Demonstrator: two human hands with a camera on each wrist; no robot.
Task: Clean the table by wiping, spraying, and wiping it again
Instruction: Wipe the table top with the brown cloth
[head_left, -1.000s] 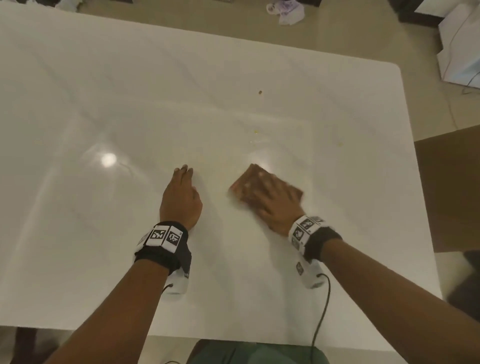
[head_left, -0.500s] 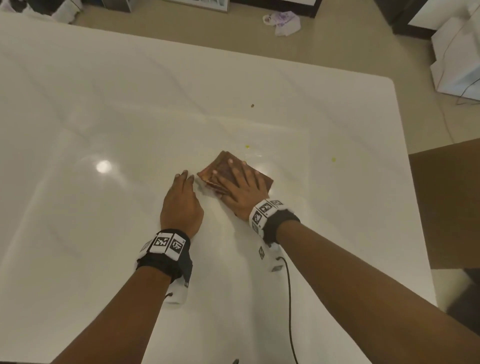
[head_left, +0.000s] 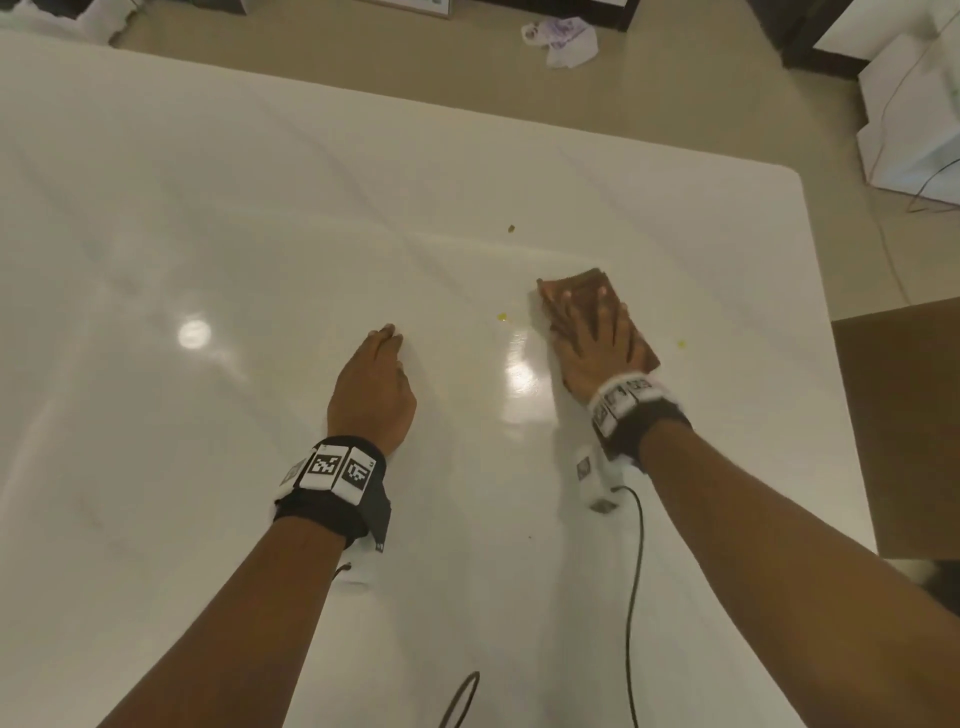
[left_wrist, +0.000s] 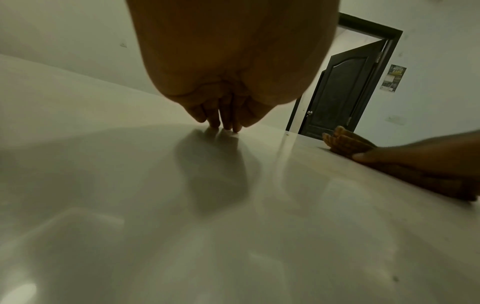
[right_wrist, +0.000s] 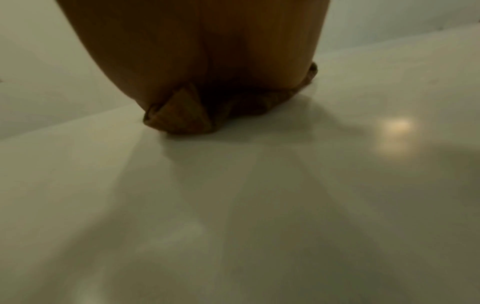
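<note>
A folded brown cloth (head_left: 576, 291) lies on the white table (head_left: 208, 208), right of centre. My right hand (head_left: 592, 338) presses flat on it with straight, spread fingers. The cloth (left_wrist: 342, 144) also shows at the right of the left wrist view, and its folded edge (right_wrist: 179, 117) bulges under the palm in the right wrist view. My left hand (head_left: 374, 384) rests on the bare table to the left, its fingertips (left_wrist: 226, 125) touching the surface and holding nothing. Small crumbs lie near the cloth: a yellow one (head_left: 502, 316), another (head_left: 681, 343) and a darker one (head_left: 511, 228).
The table's right edge (head_left: 821, 312) is close to my right hand. Beyond it stand a brown box (head_left: 909, 415) and white boxes (head_left: 914, 130) on the floor. Crumpled paper (head_left: 561, 39) lies on the floor past the far edge. A dark door (left_wrist: 340, 92) stands ajar.
My right hand slid the cloth left toward my left hand, then back right and a little farther away. My left hand stayed where it was.
</note>
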